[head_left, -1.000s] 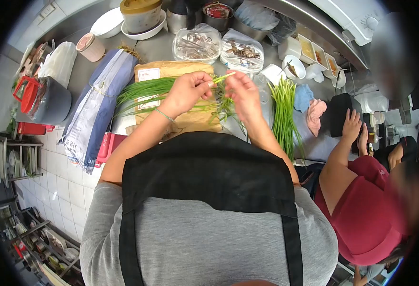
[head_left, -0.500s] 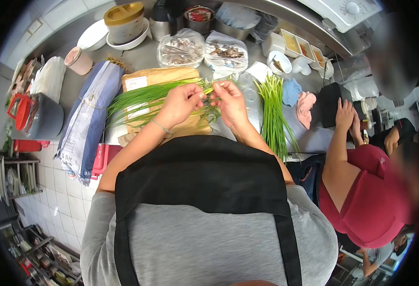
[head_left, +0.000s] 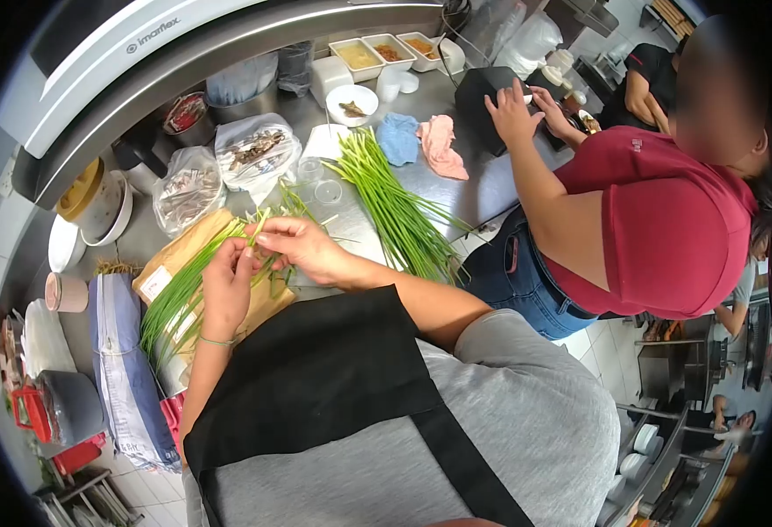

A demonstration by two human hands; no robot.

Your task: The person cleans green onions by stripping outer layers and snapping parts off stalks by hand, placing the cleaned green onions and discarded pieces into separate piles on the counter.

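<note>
My left hand (head_left: 228, 281) is closed, with its fingers pinching the pale ends of some garlic chives. Close against it, my right hand (head_left: 303, 250) pinches at the same pale ends; exactly what lies between its fingertips is partly hidden. Long green garlic chives (head_left: 171, 307) spread below my left hand over a brown paper sheet (head_left: 200, 235). Small trimmed bits (head_left: 294, 204) lie just beyond my hands. To the right rests a separate bunch of long green chives (head_left: 395, 206), its pale ends pointing away from me.
Two plastic-lined containers (head_left: 259, 151) stand beyond my hands. A blue cloth (head_left: 398, 139) and a pink cloth (head_left: 441, 147) lie past the bunch. At the right, a co-worker in a red shirt (head_left: 667, 228) touches a black box (head_left: 483, 105). A wrapped blue-white bundle (head_left: 122, 369) lies left.
My view has turned to the right, so the counter appears rotated and more of the co-worker shows. My hands stay together at the chive ends.
</note>
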